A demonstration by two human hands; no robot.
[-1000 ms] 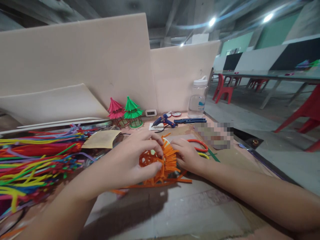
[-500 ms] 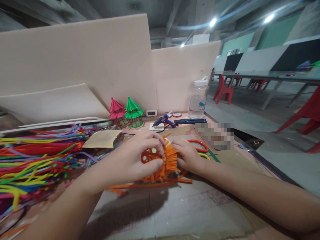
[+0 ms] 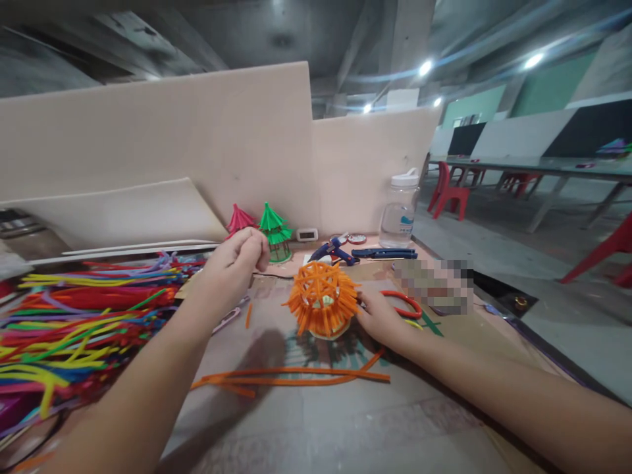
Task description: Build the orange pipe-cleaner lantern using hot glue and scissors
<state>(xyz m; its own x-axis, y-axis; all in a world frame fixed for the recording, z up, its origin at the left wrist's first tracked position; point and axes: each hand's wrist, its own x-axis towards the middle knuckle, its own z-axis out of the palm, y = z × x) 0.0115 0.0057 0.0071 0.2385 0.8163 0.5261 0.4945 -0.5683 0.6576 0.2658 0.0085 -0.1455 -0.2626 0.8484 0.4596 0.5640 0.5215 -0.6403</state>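
My right hand (image 3: pixel 382 319) grips the right edge of an orange pipe-cleaner model (image 3: pixel 323 296), with an openwork ring on top and a fringed skirt like a small roof. The model is held tilted above the work surface, its pale underside partly showing. Away from it, to the upper left, my left hand (image 3: pixel 247 258) is raised with fingers curled closed; whatever may be in them is hidden. Behind that hand stand a green pagoda-like model (image 3: pixel 274 227) and a pink one (image 3: pixel 239 219), partly covered. Loose orange pipe cleaners (image 3: pixel 296 380) lie below the orange model.
Bundles of coloured pipe cleaners (image 3: pixel 89 316) spread over the left side. A blue glue gun (image 3: pixel 333 250), blue pliers-like tool (image 3: pixel 384 253) and water bottle (image 3: pixel 399 210) stand or lie at the back. Red-handled scissors (image 3: pixel 402 304) lie beyond my right hand. Pale boards (image 3: pixel 148 145) rise behind.
My left hand has let go of the orange model and moved up and left, closing. My right hand still holds the model, now turned with its openwork top upward. The view has tilted slightly upward.
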